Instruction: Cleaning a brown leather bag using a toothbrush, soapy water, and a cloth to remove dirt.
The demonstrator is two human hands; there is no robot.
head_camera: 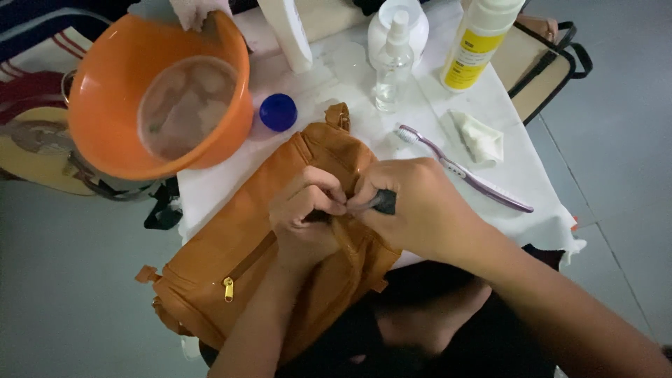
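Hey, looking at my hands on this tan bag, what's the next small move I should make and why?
Probably draw the dark piece in your right hand a little further along the strap, since your left hand already pinches the strap against the tan bag and both hands meet there.

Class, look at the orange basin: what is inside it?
The orange basin is tilted and holds cloudy liquid with pale patches. Whether anything lies beneath that liquid cannot be seen. Neither hand touches the basin; both work on the tan bag.
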